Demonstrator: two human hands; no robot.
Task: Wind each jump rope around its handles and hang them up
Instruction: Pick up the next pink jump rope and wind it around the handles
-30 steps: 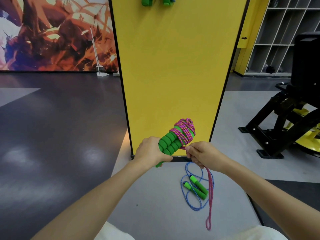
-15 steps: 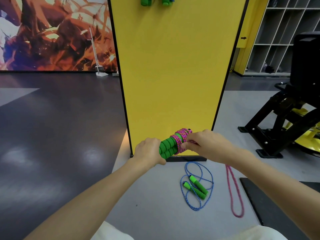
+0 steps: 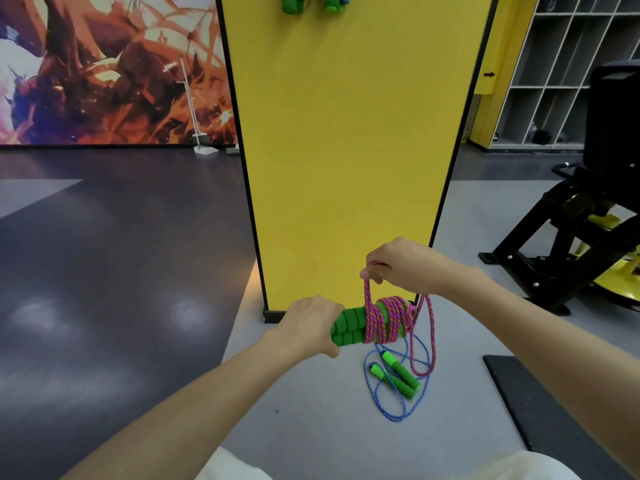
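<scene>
My left hand grips the two green foam handles of a pink jump rope, held level in front of the yellow panel. Several turns of pink rope wrap the handles' right end. My right hand pinches the pink rope just above the bundle, and a loose loop hangs down from it. A blue jump rope with green handles lies loose on the grey floor below. Two green handles hang at the panel's top edge.
The tall yellow panel stands straight ahead on a black base. Black and yellow gym equipment stands at the right, with a black mat in front of it. White cubby shelves are at the far right, a dark floor at the left.
My right hand has lifted from the bundle's side to above it, drawing the pink rope up over the handles. The loose pink loop has come off the floor and shortened. The handles lie lower and level.
</scene>
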